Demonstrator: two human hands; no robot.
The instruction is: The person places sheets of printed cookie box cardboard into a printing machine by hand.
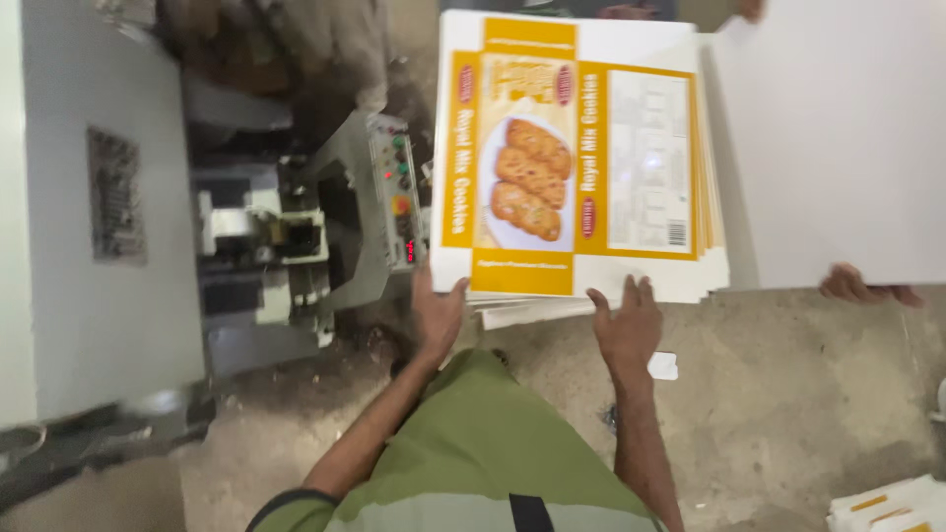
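Carton sheets (576, 158), printed yellow & white w/ a biscuit picture, are sitting flat in a stack in front of the person, upper middle of view, near edge facing the body. Left hand (437, 313) is pressing on the near left corner of the stack, fingers spread on the edge. Right hand (627, 320) is resting wide and flat at the near edge, right of centre, gripping nothing. Both hands are just touching the edge, not lifting.

Progress, as a judgement: sheets are looking roughly squared up, but a few lower ones are poking out at the near side, so evening-up is prob. part done w/ the bottom layers left.

Hard to tell: what's carrying the stack, a bench or something else, is covered by the sheets. A big white sheet (838, 138) at right is hiding everything behind it; another person's hand (857, 286) is holding its lower edge, rest of that person out of frame. Machine (325, 227) w/ a button panel at left is blurred. More sheets (887, 507) at bottom right are cut off.
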